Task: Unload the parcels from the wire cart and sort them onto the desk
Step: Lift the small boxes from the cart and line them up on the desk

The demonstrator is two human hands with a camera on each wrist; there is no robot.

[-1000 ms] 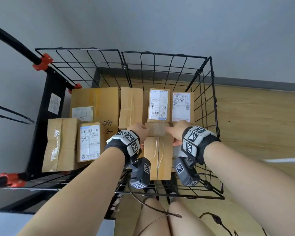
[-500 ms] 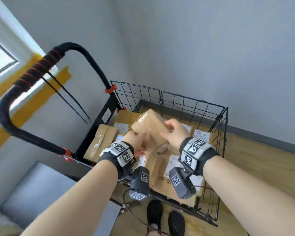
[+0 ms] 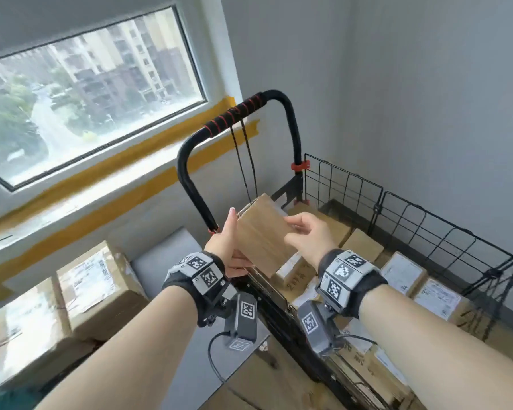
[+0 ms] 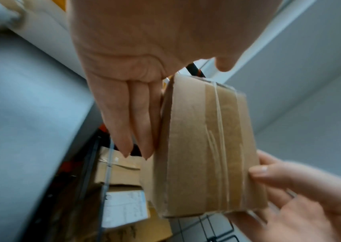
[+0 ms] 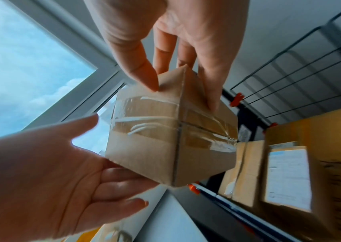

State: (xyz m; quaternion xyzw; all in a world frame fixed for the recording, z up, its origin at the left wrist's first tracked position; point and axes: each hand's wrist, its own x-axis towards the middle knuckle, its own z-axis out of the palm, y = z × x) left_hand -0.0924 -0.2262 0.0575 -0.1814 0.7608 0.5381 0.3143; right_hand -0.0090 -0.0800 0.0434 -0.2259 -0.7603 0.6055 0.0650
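Small taped box [image 3: 262, 236] held in the air between both hands. Left hand [image 3: 228, 250] flat with fingers straight, pressed against its left side; right hand [image 3: 310, 236] pinches its right edge, thumb and fingers. Wire cart [image 3: 412, 229] with more parcels [image 3: 403, 272] below right hand. Stacked boxes [image 3: 80, 288] on desk [image 3: 163, 258] left of left hand.

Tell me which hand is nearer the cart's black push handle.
Left. The left hand, supporting the small parcel, sits just in front of the push handle base; the right hand pinches the parcel's other side, over the cart.
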